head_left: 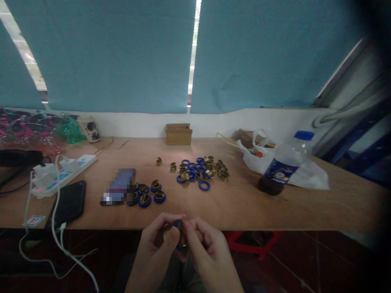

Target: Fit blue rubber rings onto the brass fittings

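My left hand (159, 248) and my right hand (206, 248) meet just in front of the table's near edge. Between them is a small brass part with a blue ring (180, 235), gripped by the fingers of both hands and partly hidden by them. On the table beyond, loose blue rings (204, 186) lie mixed with brass pieces (224, 176). Two brass pieces stand apart to the left of that pile, one of them farther back (159, 161). Several brass pieces seated in blue rings (144, 200) form a group at the left, beside a blurred phone.
A cola bottle (282, 162) and a white plastic bag (256, 158) stand at the right. A small cardboard box (179, 134) is by the wall. Left are a power strip (65, 175), white cables, a black phone (69, 202), a pixelated phone (119, 186) and a cup (88, 129).
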Demonstrator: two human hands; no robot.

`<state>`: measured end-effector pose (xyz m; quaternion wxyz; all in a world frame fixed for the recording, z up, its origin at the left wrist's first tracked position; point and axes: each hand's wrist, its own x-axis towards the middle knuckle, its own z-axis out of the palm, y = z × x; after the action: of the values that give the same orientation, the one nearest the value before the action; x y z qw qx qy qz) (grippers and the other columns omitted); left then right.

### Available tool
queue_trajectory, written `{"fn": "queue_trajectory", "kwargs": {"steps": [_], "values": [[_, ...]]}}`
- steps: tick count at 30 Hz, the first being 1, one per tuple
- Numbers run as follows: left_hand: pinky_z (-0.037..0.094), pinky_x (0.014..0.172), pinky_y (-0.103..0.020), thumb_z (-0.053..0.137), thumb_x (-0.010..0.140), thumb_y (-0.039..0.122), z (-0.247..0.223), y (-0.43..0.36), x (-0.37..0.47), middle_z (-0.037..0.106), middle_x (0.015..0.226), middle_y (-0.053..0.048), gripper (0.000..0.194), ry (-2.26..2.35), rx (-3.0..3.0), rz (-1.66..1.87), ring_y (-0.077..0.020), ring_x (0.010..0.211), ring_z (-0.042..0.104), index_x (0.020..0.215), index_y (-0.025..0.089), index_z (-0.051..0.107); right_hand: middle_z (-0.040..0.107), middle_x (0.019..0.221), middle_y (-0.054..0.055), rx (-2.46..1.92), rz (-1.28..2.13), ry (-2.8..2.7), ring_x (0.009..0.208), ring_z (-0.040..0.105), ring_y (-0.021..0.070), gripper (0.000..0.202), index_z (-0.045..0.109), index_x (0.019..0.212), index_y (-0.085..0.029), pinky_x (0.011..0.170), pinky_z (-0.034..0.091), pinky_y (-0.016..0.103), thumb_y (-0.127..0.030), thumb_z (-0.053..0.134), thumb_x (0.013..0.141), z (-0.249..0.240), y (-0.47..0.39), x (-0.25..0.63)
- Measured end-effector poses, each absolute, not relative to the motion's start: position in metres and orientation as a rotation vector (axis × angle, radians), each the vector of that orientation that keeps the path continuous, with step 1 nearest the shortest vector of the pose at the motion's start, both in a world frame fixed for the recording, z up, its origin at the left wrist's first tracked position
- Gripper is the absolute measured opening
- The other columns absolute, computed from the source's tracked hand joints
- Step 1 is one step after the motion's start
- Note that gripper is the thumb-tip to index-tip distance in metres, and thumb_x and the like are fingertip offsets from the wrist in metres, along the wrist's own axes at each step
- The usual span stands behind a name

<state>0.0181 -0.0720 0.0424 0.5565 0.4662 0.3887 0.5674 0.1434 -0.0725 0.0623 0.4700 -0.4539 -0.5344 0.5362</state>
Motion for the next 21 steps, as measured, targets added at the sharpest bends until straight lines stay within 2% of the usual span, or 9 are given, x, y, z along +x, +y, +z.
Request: {"fn": "queue_trajectory", "kwargs": {"steps": [6, 9, 12, 21], "values": [[0.054, 0.050, -0.020, 0.065, 0.086, 0.042, 0.041, -0.072, 0.017, 0.067, 0.078, -0.003, 0.030, 0.960, 1.139, 1.328, -0.0143, 0.063, 0.062, 0.100, 0.017, 0.072, 0.037, 0.053, -0.006, -1.142, 1.254, -1.301, 0.048, 0.032, 0.0092, 0.045, 0.049, 0.063, -0.019, 0.044, 0.029, 0.020, -0.056, 0.053, 0.089, 0.059, -0.073, 0.142], [0.056, 0.058, -0.023, 0.065, 0.086, 0.043, 0.039, -0.072, 0.015, 0.072, 0.084, -0.006, 0.031, 0.998, 1.175, 1.334, -0.0189, 0.074, 0.067, 0.099, 0.016, 0.073, 0.036, 0.056, -0.005, -1.172, 1.238, -1.365, 0.052, 0.034, 0.0105, 0.045, 0.050, 0.066, -0.019, 0.046, 0.031, 0.021, -0.056, 0.049, 0.091, 0.057, -0.072, 0.144], [0.056, 0.064, -0.025, 0.063, 0.087, 0.042, 0.038, -0.071, 0.015, 0.075, 0.089, -0.008, 0.030, 1.019, 1.198, 1.352, -0.0198, 0.076, 0.068, 0.099, 0.017, 0.074, 0.036, 0.057, -0.004, -1.217, 1.142, -1.450, 0.053, 0.034, 0.0110, 0.043, 0.049, 0.066, -0.019, 0.048, 0.031, 0.022, -0.051, 0.046, 0.094, 0.055, -0.070, 0.145], [0.056, 0.083, -0.030, 0.066, 0.085, 0.045, 0.048, -0.075, 0.022, 0.077, 0.104, -0.010, 0.032, 0.997, 1.156, 1.461, -0.0257, 0.097, 0.071, 0.101, 0.019, 0.075, 0.044, 0.061, -0.003, -1.179, 1.007, -1.377, 0.057, 0.041, 0.0125, 0.038, 0.053, 0.068, -0.019, 0.053, 0.033, 0.024, -0.044, 0.047, 0.095, 0.061, -0.075, 0.143]]}}
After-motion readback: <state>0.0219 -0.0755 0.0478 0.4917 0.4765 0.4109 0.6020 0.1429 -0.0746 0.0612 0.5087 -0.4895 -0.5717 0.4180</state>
